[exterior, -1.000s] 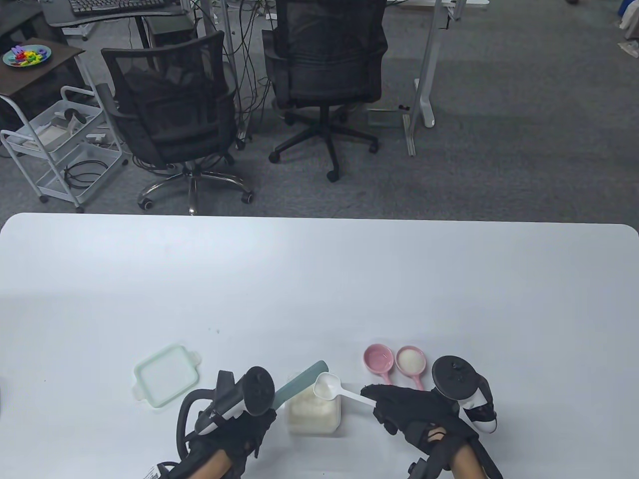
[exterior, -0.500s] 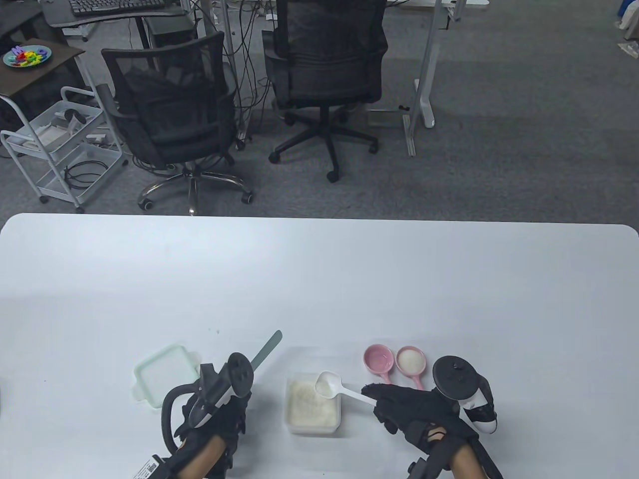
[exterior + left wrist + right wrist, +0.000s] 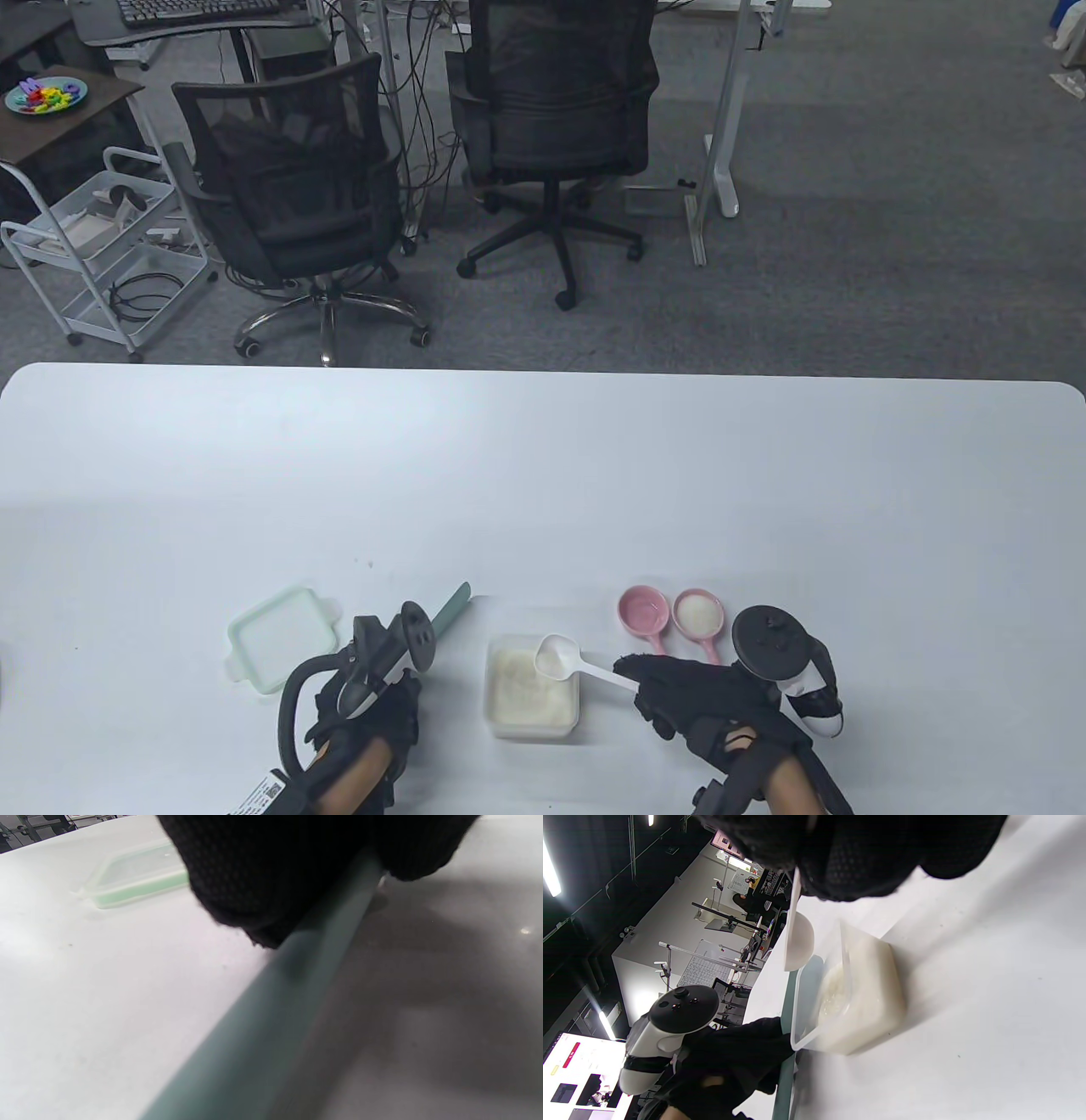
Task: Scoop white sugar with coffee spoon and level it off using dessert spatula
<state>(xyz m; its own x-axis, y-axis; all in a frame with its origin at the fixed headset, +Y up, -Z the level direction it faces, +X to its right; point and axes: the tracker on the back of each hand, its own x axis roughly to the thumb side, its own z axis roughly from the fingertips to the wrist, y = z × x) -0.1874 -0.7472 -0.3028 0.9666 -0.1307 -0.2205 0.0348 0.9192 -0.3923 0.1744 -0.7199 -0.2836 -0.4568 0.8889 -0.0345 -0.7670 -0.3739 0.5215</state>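
A clear tub of white sugar (image 3: 532, 698) stands near the table's front edge. My right hand (image 3: 649, 679) pinches the handle of a white coffee spoon (image 3: 557, 658), and the bowl hovers over the tub's right rear corner. The right wrist view shows the spoon bowl (image 3: 799, 942) just above the tub (image 3: 859, 997). To the left of the tub, my left hand (image 3: 386, 688) grips the pale green dessert spatula (image 3: 452, 604), whose blade points away to the upper right. In the left wrist view the spatula (image 3: 275, 1014) runs low over the table under my fingers (image 3: 271, 870).
A green-rimmed lid (image 3: 277, 637) lies to the left of my left hand. Two pink measuring scoops (image 3: 643, 609) (image 3: 697, 615) lie behind my right hand; the right one holds white sugar. The table's far half is bare white surface. Office chairs stand beyond the far edge.
My left hand has drawn the spatula off the tub to the left and lowered it. The right hand has kept the spoon over the tub.
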